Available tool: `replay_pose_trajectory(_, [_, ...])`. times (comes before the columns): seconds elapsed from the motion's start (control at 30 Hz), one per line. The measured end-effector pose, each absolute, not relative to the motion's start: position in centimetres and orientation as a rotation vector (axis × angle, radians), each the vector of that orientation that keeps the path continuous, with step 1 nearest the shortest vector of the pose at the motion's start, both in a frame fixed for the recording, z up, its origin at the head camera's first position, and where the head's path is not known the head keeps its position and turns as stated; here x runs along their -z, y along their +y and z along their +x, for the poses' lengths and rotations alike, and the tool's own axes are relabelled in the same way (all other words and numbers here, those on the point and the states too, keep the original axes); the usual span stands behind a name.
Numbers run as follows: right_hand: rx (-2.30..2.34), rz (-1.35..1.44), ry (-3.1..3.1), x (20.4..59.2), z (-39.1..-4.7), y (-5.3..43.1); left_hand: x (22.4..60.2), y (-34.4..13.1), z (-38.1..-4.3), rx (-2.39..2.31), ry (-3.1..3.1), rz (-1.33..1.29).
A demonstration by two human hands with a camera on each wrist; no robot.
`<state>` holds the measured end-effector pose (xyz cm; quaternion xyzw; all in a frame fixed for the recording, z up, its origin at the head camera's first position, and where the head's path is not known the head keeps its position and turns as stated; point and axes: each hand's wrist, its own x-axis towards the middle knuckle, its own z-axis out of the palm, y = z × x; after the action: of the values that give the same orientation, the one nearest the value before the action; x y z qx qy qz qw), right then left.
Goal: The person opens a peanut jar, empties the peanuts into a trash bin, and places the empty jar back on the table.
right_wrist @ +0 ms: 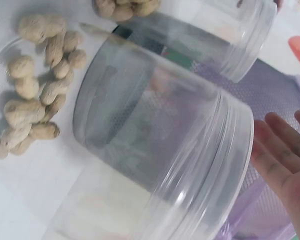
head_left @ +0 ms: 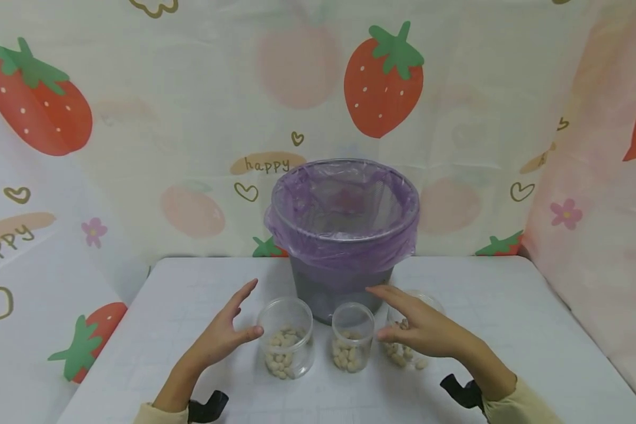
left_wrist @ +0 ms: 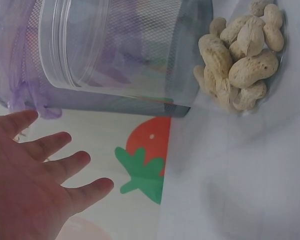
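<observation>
Three clear plastic jars of unshelled peanuts stand in a row on the table. My left hand point(head_left: 217, 338), fingers spread, is beside the left jar point(head_left: 303, 353); the thumb tip comes close to its rim, and contact cannot be told. The middle jar point(head_left: 353, 321) is narrower. My right hand point(head_left: 429, 327) hovers with extended fingers over the right jar point(head_left: 428, 299), partly hiding it. In the left wrist view peanuts point(left_wrist: 240, 60) lie at the jar's bottom. In the right wrist view the fingers point(right_wrist: 280, 145) are by a jar rim point(right_wrist: 242, 145), with peanuts point(right_wrist: 27, 110) at its base.
Behind the jars stands a dark mesh bin point(head_left: 318, 288) lined with a purple plastic bag point(head_left: 344, 250). The white table point(head_left: 201, 282) meets a strawberry-patterned backdrop point(head_left: 206, 106) at the back and sides. Dark straps point(head_left: 209, 407) sit on both wrists.
</observation>
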<state>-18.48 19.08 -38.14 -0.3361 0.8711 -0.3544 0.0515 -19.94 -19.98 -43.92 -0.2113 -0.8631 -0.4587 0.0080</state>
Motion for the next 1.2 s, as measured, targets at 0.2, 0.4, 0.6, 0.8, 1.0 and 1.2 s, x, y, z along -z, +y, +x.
replay_pose_trajectory(0.2, [1.084, -1.057, 2.606, 38.1, -18.5, 17.2, 44.1, -19.9, -19.7, 1.463, -2.663, -0.706])
replay_pose_trajectory(0.4, [1.041, -1.026, 2.596, 37.7, -18.6, 15.6, 44.3, -19.9, -19.6, 1.471, -2.662, -0.723])
replay_pose_trajectory(0.6, [1.017, -1.027, 2.578, 37.7, -19.1, 14.2, 44.5, -20.1, -19.5, 1.482, -2.642, -0.759])
replay_pose_trajectory(0.8, [0.981, -1.063, 2.565, 37.8, -19.2, 12.8, 44.8, -19.9, -19.2, 1.522, -2.631, -0.800])
replay_pose_trajectory(1.0, [0.937, -1.090, 2.583, 37.8, -19.4, 11.1, 45.0, -19.7, -18.7, 1.559, -2.634, -0.795])
replay_pose_trajectory(1.2, [0.901, -1.049, 2.616, 37.8, -19.7, 9.6, 45.7, -19.3, -18.6, 1.625, -2.624, -0.792])
